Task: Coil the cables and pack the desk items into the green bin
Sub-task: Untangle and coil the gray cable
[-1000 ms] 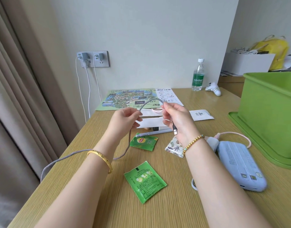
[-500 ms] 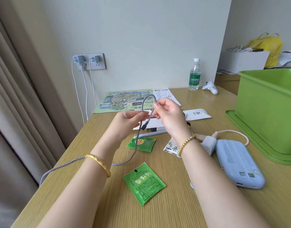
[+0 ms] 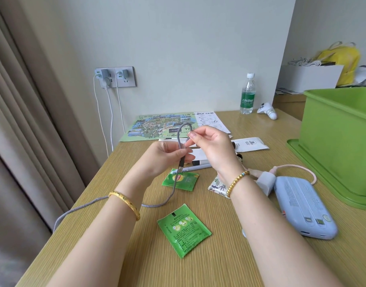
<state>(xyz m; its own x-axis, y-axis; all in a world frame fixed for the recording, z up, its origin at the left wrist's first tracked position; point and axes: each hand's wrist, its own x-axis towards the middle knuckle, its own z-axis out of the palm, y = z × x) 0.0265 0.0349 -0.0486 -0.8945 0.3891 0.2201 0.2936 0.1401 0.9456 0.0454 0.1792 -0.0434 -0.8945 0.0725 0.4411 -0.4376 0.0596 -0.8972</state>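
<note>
Right now we pinch the grey braided cable with both hands above the wooden desk: our left hand grips it just above the dark plug, while our right hand pinches the small loop, presumably to start a coil. Its tail trails off the desk's left edge, and the green plastic bin waits well apart at right. We read "Cestbon" on the clear water bottle and "Lipton" on the green tea sachet.
</note>
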